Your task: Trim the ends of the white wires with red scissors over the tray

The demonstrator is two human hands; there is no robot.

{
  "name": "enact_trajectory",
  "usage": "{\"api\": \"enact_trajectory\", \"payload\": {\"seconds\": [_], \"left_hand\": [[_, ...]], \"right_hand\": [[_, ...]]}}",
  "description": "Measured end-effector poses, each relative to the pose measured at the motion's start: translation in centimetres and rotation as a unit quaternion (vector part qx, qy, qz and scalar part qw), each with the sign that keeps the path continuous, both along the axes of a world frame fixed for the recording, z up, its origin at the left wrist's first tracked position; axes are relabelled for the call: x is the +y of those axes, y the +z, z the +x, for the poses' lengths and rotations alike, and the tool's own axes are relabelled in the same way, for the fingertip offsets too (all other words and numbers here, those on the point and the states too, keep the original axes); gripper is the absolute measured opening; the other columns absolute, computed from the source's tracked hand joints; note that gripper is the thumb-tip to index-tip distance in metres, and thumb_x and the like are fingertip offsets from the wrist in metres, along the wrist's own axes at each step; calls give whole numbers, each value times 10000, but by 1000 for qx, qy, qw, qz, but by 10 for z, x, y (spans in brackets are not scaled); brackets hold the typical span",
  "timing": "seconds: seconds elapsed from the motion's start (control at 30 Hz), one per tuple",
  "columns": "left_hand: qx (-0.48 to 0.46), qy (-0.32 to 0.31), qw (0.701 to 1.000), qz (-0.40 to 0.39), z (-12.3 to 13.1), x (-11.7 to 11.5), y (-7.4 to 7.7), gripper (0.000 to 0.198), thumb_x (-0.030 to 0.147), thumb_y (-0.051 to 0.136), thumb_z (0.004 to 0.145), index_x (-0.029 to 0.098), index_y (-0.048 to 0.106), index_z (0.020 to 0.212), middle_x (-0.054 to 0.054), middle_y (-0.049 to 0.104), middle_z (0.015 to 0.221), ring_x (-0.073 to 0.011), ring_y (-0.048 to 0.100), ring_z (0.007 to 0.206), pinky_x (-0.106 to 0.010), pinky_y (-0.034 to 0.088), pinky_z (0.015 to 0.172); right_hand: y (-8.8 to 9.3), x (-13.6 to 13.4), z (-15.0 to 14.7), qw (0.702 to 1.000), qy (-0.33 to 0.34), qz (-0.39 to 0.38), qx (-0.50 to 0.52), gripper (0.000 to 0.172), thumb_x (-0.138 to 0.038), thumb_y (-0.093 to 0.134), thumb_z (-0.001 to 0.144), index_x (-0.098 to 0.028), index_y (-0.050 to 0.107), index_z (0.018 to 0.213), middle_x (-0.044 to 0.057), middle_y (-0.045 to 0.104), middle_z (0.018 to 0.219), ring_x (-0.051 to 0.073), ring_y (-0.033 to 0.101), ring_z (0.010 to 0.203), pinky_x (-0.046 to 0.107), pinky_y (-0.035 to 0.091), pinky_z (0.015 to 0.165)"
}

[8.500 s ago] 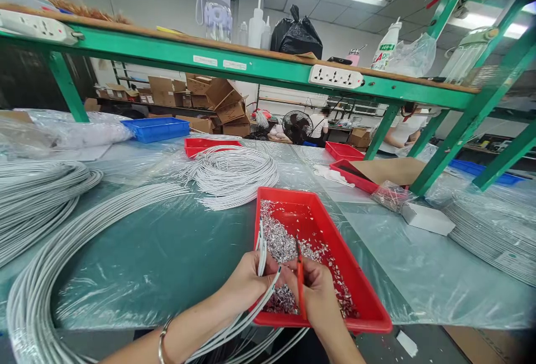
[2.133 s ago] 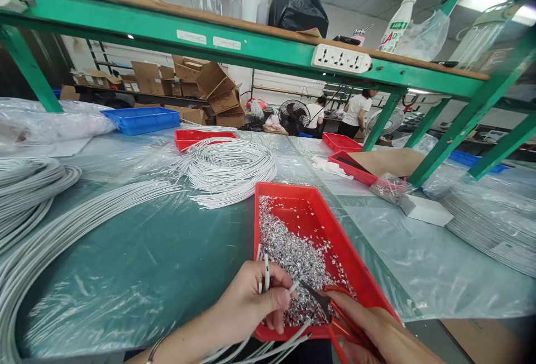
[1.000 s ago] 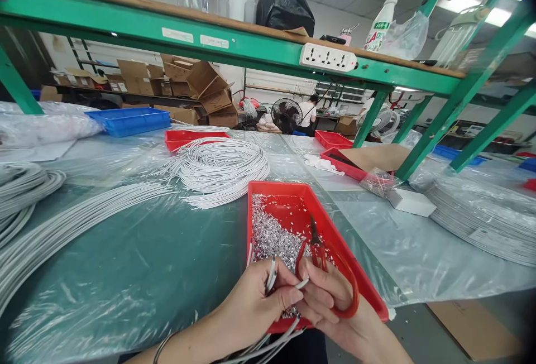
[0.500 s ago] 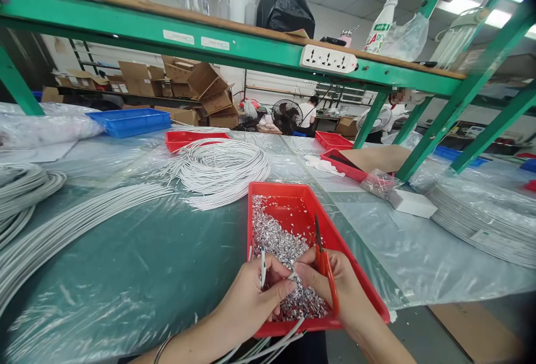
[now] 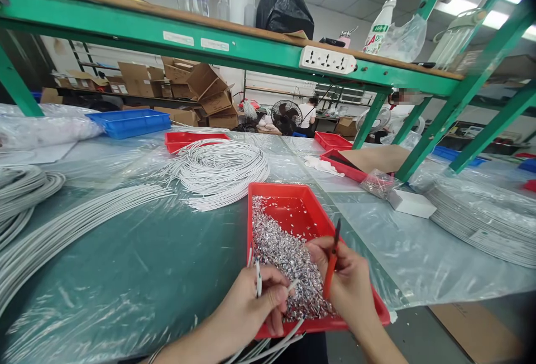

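Observation:
My left hand pinches a white cable between thumb and fingertips, its short end pointing right. Another white cable end sticks up between the fingers of that hand. To the right, my right hand has orange-handled scissors tucked in its fingers, dark blades upward. Its thumb and index finger are together; whether they hold a scrap I cannot make out. Both hands hover above a red tray with a heap of small silvery foil scraps. More white cables hang below the tray's front edge.
A coil of white cables lies behind the tray, with more cable bundles at left. A blue tray stands farther back. Overhead runs a green shelf beam with a power strip. A white box sits at right.
My right hand has moved away from my left, to the right and slightly up, and the scissors have turned with it. My left hand keeps hold of the cable, almost in place.

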State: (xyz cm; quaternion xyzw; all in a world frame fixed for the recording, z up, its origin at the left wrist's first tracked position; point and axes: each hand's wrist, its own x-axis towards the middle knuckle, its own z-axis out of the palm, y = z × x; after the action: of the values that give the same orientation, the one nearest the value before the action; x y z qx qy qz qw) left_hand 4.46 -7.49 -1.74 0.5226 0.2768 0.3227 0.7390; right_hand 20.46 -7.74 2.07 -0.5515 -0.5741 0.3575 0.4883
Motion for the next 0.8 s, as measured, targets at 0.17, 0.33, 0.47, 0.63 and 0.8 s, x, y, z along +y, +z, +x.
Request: {"api": "enact_trajectory", "payload": {"seconds": [0.17,0.33,0.47,0.63,0.8], "left_hand": [[213,84,951,208,-9,-10,-3,296,379,452,826,106,555,872,-44,522,758,-84,492,699,-221,390,680],[347,83,906,230,-31,-13,-6,317,425,487,775,114,529,734,-26,512,732,-87,438,665,-214,326,642],[198,96,971,90,-41,-15,-12,378,423,577,715,67,454,746,-43,491,690,-84,419,633,-203,330,596],[16,107,991,76,-45,-19,-23,456,494,527,764,44,463,727,-59,494,656,-69,426,622,-194,306,607],[-141,131,980,55,-40,-29,-29,335,397,382,890,68,436,916,5,404,486,-33,349,480,-185,293,550]], "right_hand": [[-13,11,9,981,-4,-35,-190,312,-361,532,698,-81,439,599,32,377,557,81,322,542,199,284,508],[-22,17,28,956,-8,-62,-285,379,-465,401,750,-103,375,642,43,354,627,88,339,557,188,299,515],[-23,17,39,945,-5,-78,-318,454,-542,405,700,-113,296,599,37,283,593,93,277,567,201,271,528],[-24,12,41,952,25,-91,-291,455,-562,449,691,-112,386,706,39,364,640,102,364,601,210,335,563],[-10,-22,36,981,142,-102,-80,719,-577,458,765,-92,171,1212,168,401,1074,122,462,898,236,381,894]]}}
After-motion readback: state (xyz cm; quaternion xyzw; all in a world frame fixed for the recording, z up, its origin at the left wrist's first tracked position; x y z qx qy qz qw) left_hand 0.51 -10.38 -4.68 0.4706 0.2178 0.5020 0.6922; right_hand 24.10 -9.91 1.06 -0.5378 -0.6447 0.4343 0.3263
